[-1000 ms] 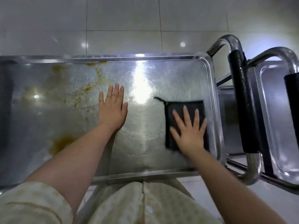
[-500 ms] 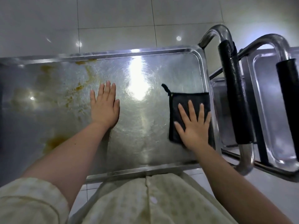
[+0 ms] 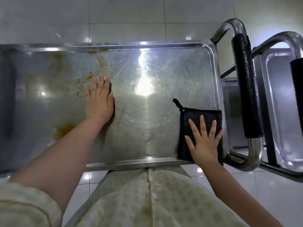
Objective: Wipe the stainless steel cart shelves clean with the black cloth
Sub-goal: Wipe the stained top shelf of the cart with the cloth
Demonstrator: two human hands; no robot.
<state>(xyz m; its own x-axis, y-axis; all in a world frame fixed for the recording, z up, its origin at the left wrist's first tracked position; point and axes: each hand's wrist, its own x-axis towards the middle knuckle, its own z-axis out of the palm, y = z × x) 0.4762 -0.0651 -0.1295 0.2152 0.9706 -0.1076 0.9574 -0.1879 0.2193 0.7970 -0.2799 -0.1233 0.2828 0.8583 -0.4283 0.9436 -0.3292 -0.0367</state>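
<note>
Tiled floor [image 3: 124, 18] beneath. Shelf [image 3: 147, 136]: right hand [image 3: 205, 145] flat, fingers spread, pressing black cloth [image 3: 191, 113] for even wiping. Left hand [image 3: 100, 104] flat on steel, likely as brace. Stains [image 3: 64, 128] unwiped.

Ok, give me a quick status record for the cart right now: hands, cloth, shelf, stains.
left hand: flat on the top shelf, fingers straight, holding nothing
right hand: fingers spread, pressing the black cloth flat
black cloth: near-right corner of the top shelf, reaching its right rim
top shelf: right half shiny with swirl marks
stains: orange-brown, on the left half, from the far rim to a patch by the left forearm
cart handle: steel tube with black grip, right of the shelf
</note>
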